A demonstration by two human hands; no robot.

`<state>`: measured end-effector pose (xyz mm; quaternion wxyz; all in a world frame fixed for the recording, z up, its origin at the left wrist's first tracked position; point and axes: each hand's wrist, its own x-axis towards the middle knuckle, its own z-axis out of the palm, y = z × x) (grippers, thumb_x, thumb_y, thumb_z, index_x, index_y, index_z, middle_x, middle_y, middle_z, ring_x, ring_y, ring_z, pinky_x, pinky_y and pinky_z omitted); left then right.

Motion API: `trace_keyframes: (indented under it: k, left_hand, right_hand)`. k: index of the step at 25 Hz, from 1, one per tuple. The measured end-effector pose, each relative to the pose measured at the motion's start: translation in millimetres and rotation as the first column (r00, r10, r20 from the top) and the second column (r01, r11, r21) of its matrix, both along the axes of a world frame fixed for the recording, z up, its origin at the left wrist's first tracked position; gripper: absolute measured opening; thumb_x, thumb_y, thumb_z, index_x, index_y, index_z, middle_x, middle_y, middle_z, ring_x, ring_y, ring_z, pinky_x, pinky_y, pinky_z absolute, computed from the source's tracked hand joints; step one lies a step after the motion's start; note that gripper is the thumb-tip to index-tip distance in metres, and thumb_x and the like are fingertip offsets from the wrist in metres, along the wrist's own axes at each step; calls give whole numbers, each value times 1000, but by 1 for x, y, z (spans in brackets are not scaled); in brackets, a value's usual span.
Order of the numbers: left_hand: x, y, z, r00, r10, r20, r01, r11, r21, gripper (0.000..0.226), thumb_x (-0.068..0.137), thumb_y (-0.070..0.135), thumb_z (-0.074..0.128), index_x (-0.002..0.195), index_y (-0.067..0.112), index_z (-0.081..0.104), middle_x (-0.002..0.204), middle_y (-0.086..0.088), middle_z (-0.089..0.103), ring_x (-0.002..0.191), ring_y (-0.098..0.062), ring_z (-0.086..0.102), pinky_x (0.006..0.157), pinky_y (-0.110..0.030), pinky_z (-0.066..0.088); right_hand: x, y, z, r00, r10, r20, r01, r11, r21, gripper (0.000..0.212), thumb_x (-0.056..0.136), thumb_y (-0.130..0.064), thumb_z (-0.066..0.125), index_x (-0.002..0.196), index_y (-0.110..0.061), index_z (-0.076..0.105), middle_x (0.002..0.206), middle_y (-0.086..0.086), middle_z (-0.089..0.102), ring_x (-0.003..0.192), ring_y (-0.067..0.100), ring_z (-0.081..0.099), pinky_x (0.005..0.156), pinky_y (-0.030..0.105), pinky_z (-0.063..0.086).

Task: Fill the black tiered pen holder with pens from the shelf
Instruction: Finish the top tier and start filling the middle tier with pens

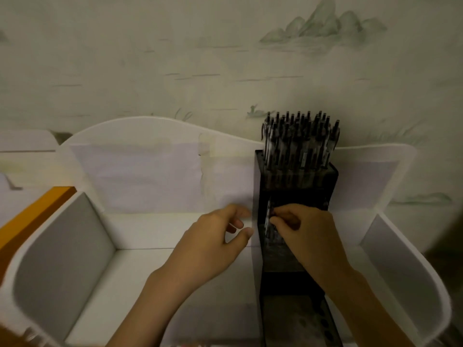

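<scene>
My forearms come in from six o'clock, both cut off by the bottom edge. The black tiered pen holder [295, 246] stands at about four o'clock from centre, inside the white shelf [140, 266], its long axis running from me toward the wall, tiers stepping up toward twelve. The nearest tier is blurred; I can't tell what's in it. My right hand [308, 236] sits over the middle tier, fingers pinched on a pen [269, 216] that lies roughly along the six-to-twelve line, its lower end hidden under my knuckles. My left hand [215, 244], at nine o'clock from the holder, is loosely curled and holding nothing, thumb tip touching the holder's side. Furthest back, the top tier's packed pens [300, 144] stand upright, caps up.
</scene>
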<state>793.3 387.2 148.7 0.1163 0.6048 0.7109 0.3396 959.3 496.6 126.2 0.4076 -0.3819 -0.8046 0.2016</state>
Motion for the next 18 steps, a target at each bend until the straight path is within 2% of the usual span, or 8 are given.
trace_keyframes:
  k: [2, 4, 6, 11, 15, 18]
  left_hand:
    - [11, -6, 1, 998, 39, -56, -38, 999, 8, 33, 92, 50, 52, 124, 40, 52, 107, 19, 62, 99, 1, 59, 88, -31, 54]
    - [21, -13, 0, 985, 99, -140, -94, 995, 44, 36, 93, 50, 50, 127, 40, 49, 114, 19, 60, 102, 2, 56, 88, -27, 52]
    - [29, -22, -3, 966, 170, -197, -154, 984, 91, 39, 93, 50, 50, 131, 41, 45, 119, 19, 59, 105, 3, 55, 86, -22, 49]
    - [44, -68, -27, 913, 326, -245, -315, 945, 83, 52, 93, 53, 47, 142, 42, 32, 130, 18, 55, 116, -1, 51, 86, -14, 41]
    - [43, -122, -49, 855, 433, -286, -453, 892, -1, 60, 95, 50, 49, 147, 41, 21, 144, 13, 45, 124, -8, 48, 94, -21, 43]
    - [35, -166, -54, 795, 526, -302, -560, 828, -32, 64, 95, 47, 51, 149, 41, 16, 149, 11, 39, 121, -11, 51, 97, -26, 45]
  right_hand:
    - [7, -8, 7, 1000, -7, -25, 9, 996, 85, 27, 81, -19, 77, 107, -14, 73, 95, 1, 74, 81, 10, 68, 79, 25, 58]
    - [16, -17, 14, 997, 38, -64, -22, 972, 233, 32, 79, -17, 79, 110, -11, 72, 100, 3, 73, 87, 15, 69, 82, 29, 58]
    - [22, -26, 16, 986, 157, -58, -134, 948, 290, 37, 82, -19, 77, 118, -13, 68, 111, 1, 70, 100, 14, 67, 88, 27, 55]
    - [17, -51, -8, 867, 465, 179, -492, 856, 158, 48, 92, -36, 61, 138, -29, 49, 135, -11, 51, 125, 3, 47, 102, 19, 41]
    - [-14, -79, -37, 736, 573, 360, -629, 776, 51, 56, 93, -47, 55, 144, -38, 35, 146, -14, 40, 133, 4, 38, 106, 23, 40]
    - [-45, -107, -49, 648, 619, 444, -696, 718, 15, 63, 92, -51, 53, 147, -41, 26, 151, -13, 33, 137, 8, 33, 107, 24, 37]
